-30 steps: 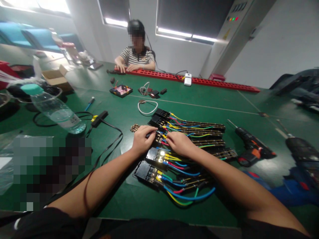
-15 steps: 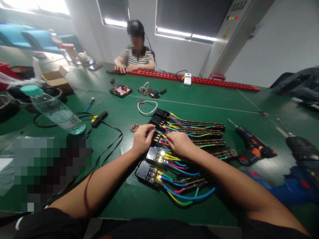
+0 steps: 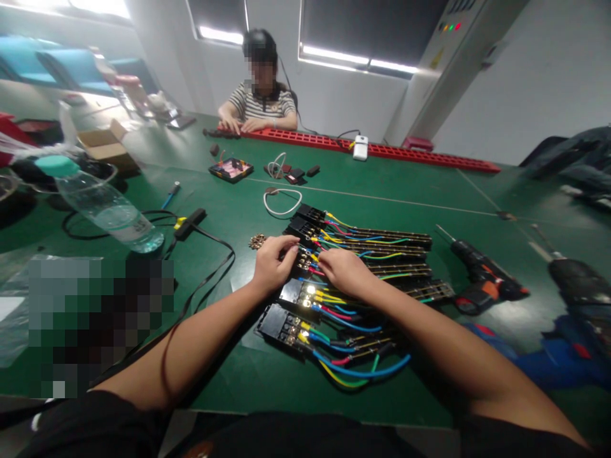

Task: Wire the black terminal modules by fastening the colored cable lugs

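Observation:
Several black terminal blocks (image 3: 296,289) lie in a row on the green table, with coloured wires screwed to their right ends. My left hand (image 3: 275,262) is over the left side of a middle block, thumb and forefinger pinched together on something too small to make out. Facing it, my right hand (image 3: 346,272) pinches a wire (image 3: 315,258) with a yellow sleeve at that block's terminals. The fingertips of both hands are only a little apart. Close to my left hand lies a small pile of brass-coloured screws (image 3: 257,241). Black strips with brass-coloured rails (image 3: 401,254) extend rightward from the blocks.
A cordless screwdriver (image 3: 487,273) lies at right, near a larger blue drill (image 3: 563,343). On the left are a water bottle (image 3: 105,207) and a black cable (image 3: 229,245). Across the table a person (image 3: 260,95) sits behind a long red slotted bar (image 3: 405,152).
The view has shifted slightly. Both hands stay at the same block, with the fingers moved only a little.

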A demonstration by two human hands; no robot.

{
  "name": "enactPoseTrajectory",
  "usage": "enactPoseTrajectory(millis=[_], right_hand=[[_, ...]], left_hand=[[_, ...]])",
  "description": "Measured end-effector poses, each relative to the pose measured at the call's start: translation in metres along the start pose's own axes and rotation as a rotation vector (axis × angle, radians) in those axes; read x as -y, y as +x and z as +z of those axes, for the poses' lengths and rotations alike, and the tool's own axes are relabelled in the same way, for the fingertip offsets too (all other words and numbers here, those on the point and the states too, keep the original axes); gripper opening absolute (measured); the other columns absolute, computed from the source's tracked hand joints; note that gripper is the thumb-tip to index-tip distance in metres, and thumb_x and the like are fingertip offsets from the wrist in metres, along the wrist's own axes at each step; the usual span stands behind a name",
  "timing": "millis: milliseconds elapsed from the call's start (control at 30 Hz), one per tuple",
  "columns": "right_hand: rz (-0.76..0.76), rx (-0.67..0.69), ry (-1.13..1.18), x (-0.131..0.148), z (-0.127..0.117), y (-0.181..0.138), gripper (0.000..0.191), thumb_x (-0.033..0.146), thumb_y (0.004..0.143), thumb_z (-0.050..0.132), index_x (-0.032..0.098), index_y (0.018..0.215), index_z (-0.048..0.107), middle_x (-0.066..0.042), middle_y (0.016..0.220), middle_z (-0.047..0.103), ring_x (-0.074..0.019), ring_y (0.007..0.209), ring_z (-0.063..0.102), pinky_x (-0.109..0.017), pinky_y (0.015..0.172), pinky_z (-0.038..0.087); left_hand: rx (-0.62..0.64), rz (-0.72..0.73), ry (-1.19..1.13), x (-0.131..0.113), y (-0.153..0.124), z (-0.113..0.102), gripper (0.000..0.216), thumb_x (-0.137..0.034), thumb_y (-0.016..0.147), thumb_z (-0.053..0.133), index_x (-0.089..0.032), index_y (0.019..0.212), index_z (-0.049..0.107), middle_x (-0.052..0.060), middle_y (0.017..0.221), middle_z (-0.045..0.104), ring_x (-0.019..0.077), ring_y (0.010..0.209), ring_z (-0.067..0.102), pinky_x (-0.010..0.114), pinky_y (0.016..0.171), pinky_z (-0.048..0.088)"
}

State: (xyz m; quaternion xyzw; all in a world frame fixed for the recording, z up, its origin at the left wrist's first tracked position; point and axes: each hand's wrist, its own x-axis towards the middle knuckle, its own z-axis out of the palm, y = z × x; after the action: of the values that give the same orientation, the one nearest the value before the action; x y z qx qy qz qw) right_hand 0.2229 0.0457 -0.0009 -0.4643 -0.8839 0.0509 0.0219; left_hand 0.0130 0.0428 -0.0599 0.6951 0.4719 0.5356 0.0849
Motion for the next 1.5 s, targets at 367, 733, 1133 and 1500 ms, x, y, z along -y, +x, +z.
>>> enactPoseTrajectory(millis=[367,733,1133,1500], right_hand=[[-0.004,-0.003,0.033,-0.001,0.001,0.001,0.025,0.026,0.102,0.049,0.019,0.089,0.069,-0.007,0.089,0.071,-0.017,0.079,0.06,-0.028,0.07,0.034],[0.007,-0.016,0.085,-0.002,0.004,0.001,0.021,0.025,0.101,0.053,0.018,0.089,0.07,-0.007,0.089,0.07,-0.0166,0.079,0.058,-0.028,0.071,0.034],[-0.015,-0.052,0.053,-0.004,0.007,0.003,0.023,0.024,0.099,0.055,0.017,0.08,0.067,-0.006,0.083,0.069,-0.016,0.073,0.054,-0.028,0.068,0.03],[-0.023,-0.05,0.041,-0.004,0.007,0.002,0.027,0.024,0.101,0.051,0.018,0.082,0.068,-0.006,0.084,0.069,-0.016,0.074,0.054,-0.028,0.068,0.029]], left_hand=[[-0.029,-0.049,-0.025,-0.002,0.0,-0.001,0.019,-0.033,0.093,0.062,-0.019,0.1,0.073,0.003,0.087,0.073,0.0159,0.077,0.064,0.031,0.078,0.052],[0.01,-0.036,0.031,0.0,0.0,-0.001,0.018,-0.029,0.091,0.066,-0.018,0.105,0.072,0.004,0.093,0.075,0.0172,0.082,0.068,0.032,0.081,0.055],[0.087,0.048,0.012,0.003,0.002,-0.001,0.015,-0.026,0.094,0.064,-0.02,0.103,0.075,0.005,0.097,0.078,0.02,0.089,0.069,0.036,0.085,0.054],[0.166,0.127,0.025,0.009,0.005,-0.001,0.016,-0.032,0.093,0.068,-0.023,0.102,0.077,0.004,0.091,0.079,0.0207,0.083,0.067,0.038,0.081,0.051]])
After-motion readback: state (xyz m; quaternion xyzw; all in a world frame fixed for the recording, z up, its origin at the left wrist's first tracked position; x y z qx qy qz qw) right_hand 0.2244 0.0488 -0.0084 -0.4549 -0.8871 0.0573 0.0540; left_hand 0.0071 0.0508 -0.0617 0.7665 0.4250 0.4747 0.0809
